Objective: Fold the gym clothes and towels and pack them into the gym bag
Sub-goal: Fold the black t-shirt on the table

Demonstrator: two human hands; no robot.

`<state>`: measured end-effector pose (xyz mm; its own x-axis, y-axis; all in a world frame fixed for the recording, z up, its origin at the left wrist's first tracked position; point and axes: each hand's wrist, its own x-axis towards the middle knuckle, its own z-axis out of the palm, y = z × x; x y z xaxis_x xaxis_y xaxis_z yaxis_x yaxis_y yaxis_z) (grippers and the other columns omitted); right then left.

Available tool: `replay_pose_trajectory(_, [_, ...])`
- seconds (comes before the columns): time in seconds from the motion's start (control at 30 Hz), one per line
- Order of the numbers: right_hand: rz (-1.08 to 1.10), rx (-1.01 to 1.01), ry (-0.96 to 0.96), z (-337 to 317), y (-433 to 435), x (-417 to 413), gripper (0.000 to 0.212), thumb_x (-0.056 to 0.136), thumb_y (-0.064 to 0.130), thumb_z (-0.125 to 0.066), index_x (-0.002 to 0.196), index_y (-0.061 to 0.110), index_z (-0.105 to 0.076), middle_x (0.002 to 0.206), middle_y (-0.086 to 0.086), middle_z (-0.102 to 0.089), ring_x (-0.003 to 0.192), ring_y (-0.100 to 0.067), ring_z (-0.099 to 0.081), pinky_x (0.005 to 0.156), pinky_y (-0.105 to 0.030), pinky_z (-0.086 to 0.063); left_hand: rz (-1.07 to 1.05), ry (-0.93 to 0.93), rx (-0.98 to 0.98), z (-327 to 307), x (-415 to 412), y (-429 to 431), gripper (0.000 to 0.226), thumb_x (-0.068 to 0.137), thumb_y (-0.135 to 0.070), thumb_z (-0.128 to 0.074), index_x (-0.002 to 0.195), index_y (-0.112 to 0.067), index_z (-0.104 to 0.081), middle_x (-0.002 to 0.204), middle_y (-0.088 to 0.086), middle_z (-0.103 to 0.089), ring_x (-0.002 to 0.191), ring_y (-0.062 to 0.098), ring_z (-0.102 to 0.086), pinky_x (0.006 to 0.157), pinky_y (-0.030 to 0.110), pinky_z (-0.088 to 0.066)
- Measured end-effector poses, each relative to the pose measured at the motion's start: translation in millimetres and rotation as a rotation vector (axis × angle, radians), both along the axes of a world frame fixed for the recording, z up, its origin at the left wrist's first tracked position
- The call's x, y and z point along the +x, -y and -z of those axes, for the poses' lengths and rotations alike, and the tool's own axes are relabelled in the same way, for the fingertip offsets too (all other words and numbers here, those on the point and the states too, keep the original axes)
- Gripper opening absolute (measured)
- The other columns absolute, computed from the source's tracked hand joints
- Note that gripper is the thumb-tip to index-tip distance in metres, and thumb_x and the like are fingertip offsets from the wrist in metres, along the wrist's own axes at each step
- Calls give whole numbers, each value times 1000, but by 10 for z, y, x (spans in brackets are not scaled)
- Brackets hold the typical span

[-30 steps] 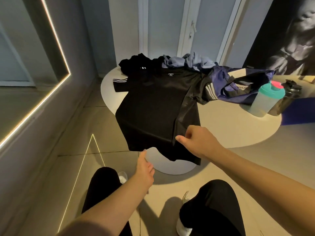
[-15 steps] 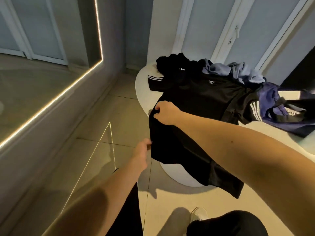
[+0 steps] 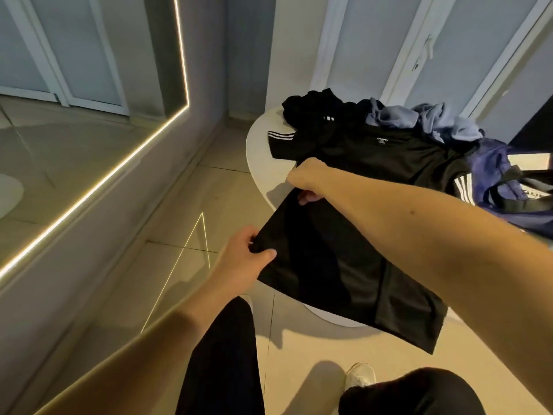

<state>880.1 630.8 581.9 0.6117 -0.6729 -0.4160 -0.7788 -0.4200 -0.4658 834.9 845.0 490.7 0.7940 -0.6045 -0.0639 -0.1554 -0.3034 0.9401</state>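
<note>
- Looking down from the head view, a black T-shirt [image 3: 338,259] lies chest-up on a round white bench [image 3: 258,163]. Its collar end rests on the top, and its lower half reaches past the near rim, where both hands hold it up.
- The left hand [image 3: 242,260] pinches the hem corner on the left of the view. The thumb lies on top of the fabric and the rest of the hand is tucked under it, clamped on the cloth above the floor [image 3: 209,190].
- The right hand [image 3: 308,178] grips the same side edge higher up, just at the bench rim. Its fingers [image 3: 308,199] are curled under the fabric and closed on it, and the forearm crosses over the shirt.
- Both sleeves carry white stripes, and a small white logo sits on the chest.
- A crumpled black garment [image 3: 311,104] and a blue-grey garment [image 3: 398,116] are heaped at the far edge, touching the shirt's collar end.
- The purple gym bag [image 3: 493,163], with black straps, sits on the bench at the right, just beside the striped sleeve.
- Nearest the camera are legs in black trousers [image 3: 221,354] and a white shoe [image 3: 360,374].
- A lit strip [image 3: 89,194] edges the mirror on the left wall.
</note>
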Motion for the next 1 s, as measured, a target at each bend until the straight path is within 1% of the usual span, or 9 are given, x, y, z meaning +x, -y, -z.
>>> replay_pose_trajectory(0.1, [137, 118, 98, -260, 120, -289, 11, 99, 10, -50, 99, 2, -57, 74, -12, -64, 59, -19, -63, 52, -23, -46, 58, 272, 37, -409, -188, 68, 22, 91, -18, -69, 106, -31, -60, 100, -13, -60, 86, 3, -63, 69, 14, -51])
replay_pose_trajectory(0.23, [256, 238, 338, -320, 449, -782, 8, 90, 5, -50, 97, 7, -55, 80, -10, -57, 63, -21, -61, 58, -26, -51, 225, 638, 95, -685, -629, 307, 31, 94, -17, -66, 121, -31, -58, 115, -16, -50, 95, -1, -54, 75, 9, -44])
replay_pose_trajectory(0.33, [293, 172, 258, -142, 694, -1158, 3, 91, 6, -56, 92, 9, -56, 79, -9, -53, 62, -20, -55, 55, -27, -49, 360, 837, 246, -572, -970, 575, 36, 95, -6, -60, 126, -24, -55, 121, -6, -47, 95, 14, -56, 72, 30, -50])
replay_pose_trajectory(0.43, [223, 2, 33, 81, 854, -1485, 5, 95, 11, -60, 92, 7, -59, 78, -10, -57, 61, -19, -54, 50, -25, -41, 493, 942, 490, -363, -1239, 819, 36, 90, 0, -62, 121, -16, -53, 120, 5, -44, 90, 25, -56, 63, 37, -36])
replay_pose_trajectory(0.6, [130, -56, -98, 191, 907, -1676, 14, 97, 20, -63, 96, 7, -59, 82, -10, -58, 63, -19, -50, 56, -26, -42, 594, 807, 497, -94, -1357, 938, 39, 95, -39, -58, 127, -17, -53, 122, -1, -46, 105, 22, -56, 75, 37, -46])
replay_pose_trajectory(0.7, [111, -52, -59, 138, 913, -1644, 22, 94, 24, -67, 105, 6, -62, 90, -11, -66, 72, -21, -59, 62, -28, -46, 552, 697, 395, -169, -1240, 894, 38, 93, -55, -55, 113, -24, -63, 107, -9, -56, 92, 12, -60, 79, 35, -53])
replay_pose_trajectory(0.83, [140, -76, 52, 24, 1026, -1555, 24, 91, 26, -67, 102, 5, -67, 98, -15, -75, 80, -25, -72, 61, -29, -50, 419, 609, 321, -433, -763, 1039, 21, 97, -44, -54, 91, -28, -66, 79, -10, -63, 75, 6, -61, 74, 34, -57])
replay_pose_trajectory(0.93, [177, -62, 179, -35, 1188, -1434, 18, 90, 19, -69, 95, 2, -68, 94, -16, -74, 76, -26, -74, 45, -24, -49, 256, 563, 286, -555, -210, 1385, 15, 95, -35, -58, 92, -24, -67, 83, -5, -67, 78, 13, -64, 77, 38, -58])
replay_pose_trajectory(1.0, [181, -70, 236, -32, 1310, -1323, 16, 90, 14, -69, 94, -1, -69, 90, -17, -74, 74, -27, -74, 48, -26, -57, 170, 536, 302, -559, 166, 1665, 12, 95, -28, -59, 96, -19, -67, 89, 0, -68, 84, 18, -65, 80, 40, -57])
